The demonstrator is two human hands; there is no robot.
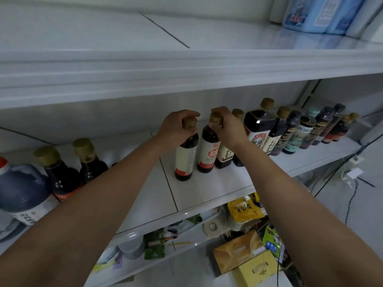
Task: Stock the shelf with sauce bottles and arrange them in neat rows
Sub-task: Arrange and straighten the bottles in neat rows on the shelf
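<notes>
On the white middle shelf (207, 189) stand two dark sauce bottles with gold caps and white-and-red labels. My left hand (176, 129) grips the neck of the left bottle (186, 160), which stands nearer the shelf's front. My right hand (226, 127) holds the cap and neck of the right bottle (208, 154) beside it. A row of several more dark sauce bottles (290, 131) runs off to the right along the back. On the left part of the shelf stand two gold-capped bottles (62, 172) and a large dark jug (22, 191).
The upper shelf (186, 69) juts out overhead, with blue packs (317, 15) at its right end. Below, a lower shelf holds tape (212, 226), yellow and brown packets (244, 210) and boxes (255, 270). A cable (352, 199) hangs at the right.
</notes>
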